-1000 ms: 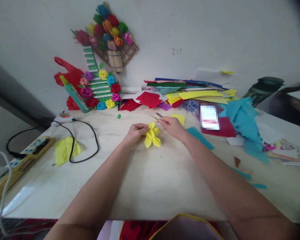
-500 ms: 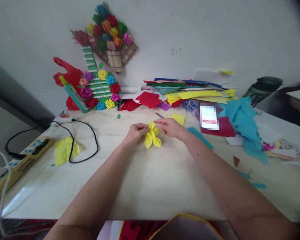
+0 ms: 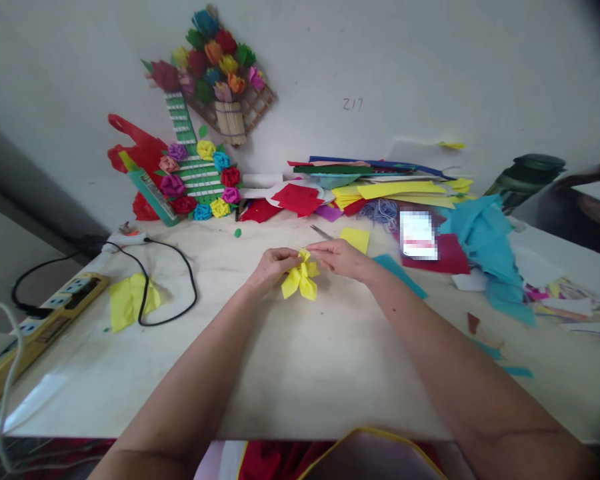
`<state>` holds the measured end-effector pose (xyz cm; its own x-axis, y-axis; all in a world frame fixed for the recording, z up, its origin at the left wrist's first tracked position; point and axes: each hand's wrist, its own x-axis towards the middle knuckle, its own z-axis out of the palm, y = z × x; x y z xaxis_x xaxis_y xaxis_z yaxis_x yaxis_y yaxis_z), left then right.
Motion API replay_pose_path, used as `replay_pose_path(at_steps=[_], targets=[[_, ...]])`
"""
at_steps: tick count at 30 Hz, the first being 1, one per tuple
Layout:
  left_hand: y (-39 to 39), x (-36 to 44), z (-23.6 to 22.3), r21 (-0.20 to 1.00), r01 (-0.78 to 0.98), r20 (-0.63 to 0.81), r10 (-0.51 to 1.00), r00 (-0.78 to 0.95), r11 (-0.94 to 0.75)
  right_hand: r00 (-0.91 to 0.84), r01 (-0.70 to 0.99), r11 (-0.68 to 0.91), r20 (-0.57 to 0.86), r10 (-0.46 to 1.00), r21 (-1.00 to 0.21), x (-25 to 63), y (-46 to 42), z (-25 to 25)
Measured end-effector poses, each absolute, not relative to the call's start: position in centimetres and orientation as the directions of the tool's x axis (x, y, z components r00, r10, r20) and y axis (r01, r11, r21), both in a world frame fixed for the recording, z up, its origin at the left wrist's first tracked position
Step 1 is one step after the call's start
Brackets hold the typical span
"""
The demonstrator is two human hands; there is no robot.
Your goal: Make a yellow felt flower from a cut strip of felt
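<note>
A yellow paper flower (image 3: 303,279) is held just above the middle of the table, its pointed petals hanging toward me. My left hand (image 3: 276,265) pinches its upper left side between thumb and fingers. From the right, my right hand (image 3: 341,257) has its fingertips closed on the flower's top edge; the exact spot they grip is partly hidden. Just behind my right hand lie a pair of scissors (image 3: 321,231), only partly showing, and a yellow paper square (image 3: 356,239). A blue-green paper piece (image 3: 401,275) is beside my right wrist.
At the back left stand a glue bottle (image 3: 153,195) and a green guitar-shaped craft (image 3: 200,179) with paper roses. Coloured papers (image 3: 395,192) are stacked along the wall. A phone (image 3: 419,235) lies at right, a power strip (image 3: 55,320) and black cable (image 3: 194,280) at left.
The flower has turned and tilted, so its lower petals now point more to the left. My right fingers have come closer to my left ones at its top.
</note>
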<state>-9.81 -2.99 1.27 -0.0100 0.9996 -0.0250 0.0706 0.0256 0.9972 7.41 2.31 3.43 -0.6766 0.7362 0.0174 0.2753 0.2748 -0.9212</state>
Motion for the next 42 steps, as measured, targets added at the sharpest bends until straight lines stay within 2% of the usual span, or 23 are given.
replay_pose_path(at_steps=[9, 14, 20, 25, 32, 42], targets=[[-2.97, -10.07, 1.32, 0.991, -0.104, -0.080, 0.996, 0.035, 0.084, -0.706, 0.279, 0.391, 0.089, 0.703, -0.877, 7.23, 2.09, 3.29], [-2.70, -10.27, 0.79, 0.987, -0.143, -0.075, 0.997, 0.035, 0.079, -0.715, 0.250, 0.588, 0.262, 0.648, -0.770, 7.00, 2.06, 3.14], [-2.44, -10.29, 0.57, 0.985, -0.143, -0.088, 0.996, 0.034, 0.092, -0.714, 0.326, 0.705, 0.325, 0.621, -0.630, 7.01, 2.18, 2.63], [-2.62, -10.22, 0.95, 0.985, -0.148, -0.087, 0.996, 0.027, 0.091, -0.701, 0.377, 0.729, 0.338, 0.628, -0.572, 6.94, 1.91, 2.57], [-2.75, -10.23, 1.07, 0.960, -0.255, -0.088, 0.990, 0.106, 0.112, -0.699, 0.346, 0.749, 0.377, 0.608, -0.564, 6.81, 1.65, 2.52], [-2.74, -10.37, 1.13, 0.962, -0.235, -0.109, 0.985, 0.136, 0.139, -0.692, 0.310, 0.774, 0.427, 0.582, -0.552, 6.62, 1.51, 2.67]])
